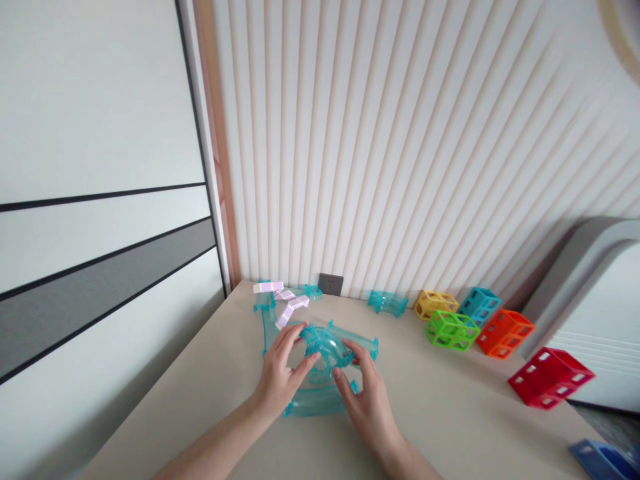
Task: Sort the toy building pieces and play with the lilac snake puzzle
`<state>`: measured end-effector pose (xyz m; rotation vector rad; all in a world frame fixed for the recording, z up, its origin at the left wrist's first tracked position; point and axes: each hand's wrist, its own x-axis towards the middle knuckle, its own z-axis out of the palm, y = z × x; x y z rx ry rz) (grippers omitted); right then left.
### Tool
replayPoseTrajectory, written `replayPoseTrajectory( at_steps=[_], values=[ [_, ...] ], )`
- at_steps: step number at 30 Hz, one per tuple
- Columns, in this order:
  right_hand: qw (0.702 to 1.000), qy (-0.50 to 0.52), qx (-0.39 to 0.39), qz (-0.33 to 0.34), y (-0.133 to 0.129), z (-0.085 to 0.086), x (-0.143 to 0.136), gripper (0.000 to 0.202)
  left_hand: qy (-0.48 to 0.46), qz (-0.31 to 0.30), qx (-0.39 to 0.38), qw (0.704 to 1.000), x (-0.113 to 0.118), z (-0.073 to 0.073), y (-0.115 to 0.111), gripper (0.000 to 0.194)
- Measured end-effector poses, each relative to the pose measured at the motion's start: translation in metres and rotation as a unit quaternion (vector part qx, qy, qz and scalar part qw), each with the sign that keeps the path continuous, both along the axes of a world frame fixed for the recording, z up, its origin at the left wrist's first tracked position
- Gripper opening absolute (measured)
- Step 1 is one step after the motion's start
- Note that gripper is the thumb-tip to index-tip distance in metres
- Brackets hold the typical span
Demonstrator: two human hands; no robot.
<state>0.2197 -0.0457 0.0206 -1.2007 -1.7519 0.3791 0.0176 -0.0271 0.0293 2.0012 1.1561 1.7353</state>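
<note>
A curved, see-through teal track piece (330, 346) is between my two hands, above other teal track parts on the table. My left hand (283, 368) grips its left end between thumb and fingers. At its right end, my right hand (364, 385) pinches the piece with thumb and forefinger. A wider teal piece (317, 401) lies nearer to me, partly behind my right hand. Another long teal piece (357, 337) is just behind the right hand, and a further one (271, 327) lies to the left.
Pale purple blocks (293, 310) rest at the back left of the table (200, 393). A short teal piece (388, 303) is by the wall. Yellow, green (452, 330), blue, orange (505, 333) and red (550, 378) open-frame blocks stand on the right. A dark blue piece (603, 460) is at the lower right.
</note>
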Motion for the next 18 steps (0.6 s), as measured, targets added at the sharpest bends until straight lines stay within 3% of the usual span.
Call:
replayPoseTrajectory(
  at_steps=[7,13,18],
  values=[
    [0.994,0.065,-0.069,-0.05,0.003,-0.004,-0.003,0.056,-0.076,0.006,-0.036,0.996,0.002,-0.008,0.0,0.043],
    [0.983,0.137,-0.092,-0.083,0.005,-0.001,-0.007,0.073,-0.12,0.001,-0.055,0.991,0.007,-0.007,-0.001,0.04],
    [0.976,0.168,-0.121,-0.068,0.005,0.005,-0.01,0.055,-0.129,0.0,-0.066,0.989,0.011,-0.011,0.001,0.04]
  ],
)
